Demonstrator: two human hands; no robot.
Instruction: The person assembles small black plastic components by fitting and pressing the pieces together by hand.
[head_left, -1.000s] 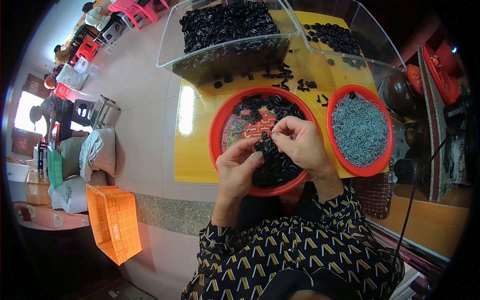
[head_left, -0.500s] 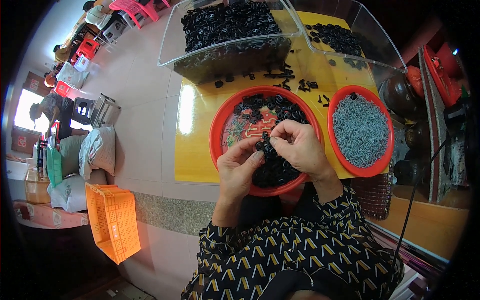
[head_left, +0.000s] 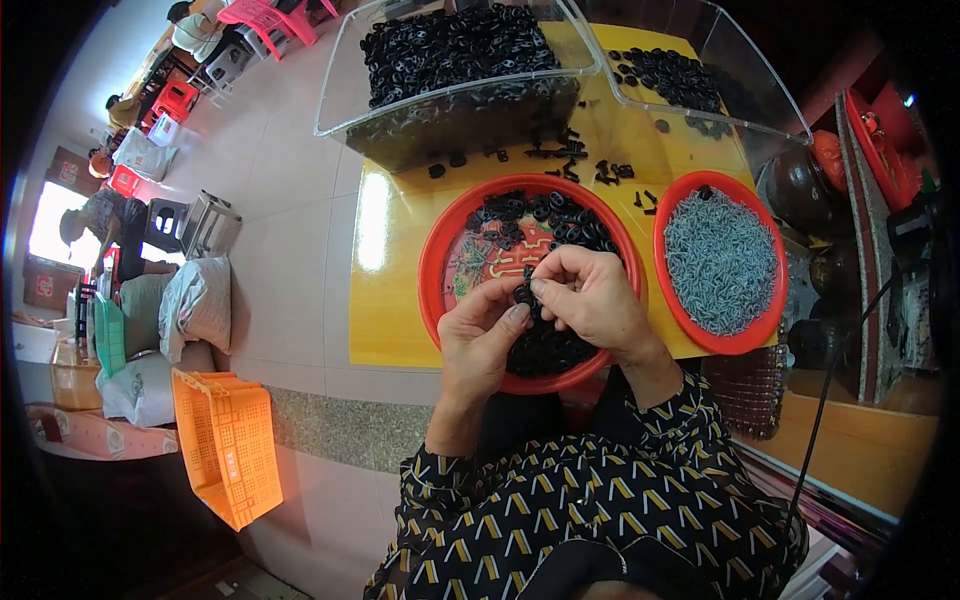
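Over a round red basin (head_left: 431,285), both hands meet at a small black plastic part (head_left: 523,292). My left hand (head_left: 480,335) pinches it between thumb and fingertips. From the other side, the thumb and forefinger of my right hand (head_left: 597,298) close on its upper end; whether a screw sits there is too small to tell. Beneath the hands lie many loose black plastic pieces (head_left: 548,350), oval with holes. To the right, a red oval tray (head_left: 664,245) is heaped with small silvery screws (head_left: 722,265), a single black piece on top near its far edge.
Two clear plastic bins (head_left: 450,78) (head_left: 775,118) of black parts stand at the back of the yellow table (head_left: 390,330). Loose black bits (head_left: 607,172) lie before them. An orange crate (head_left: 238,450) and stuffed sacks (head_left: 196,305) are at left, with people seated farther off.
My right hand's fingertips have shifted slightly left and tilted on the black part. My left hand keeps its pinch almost in place.
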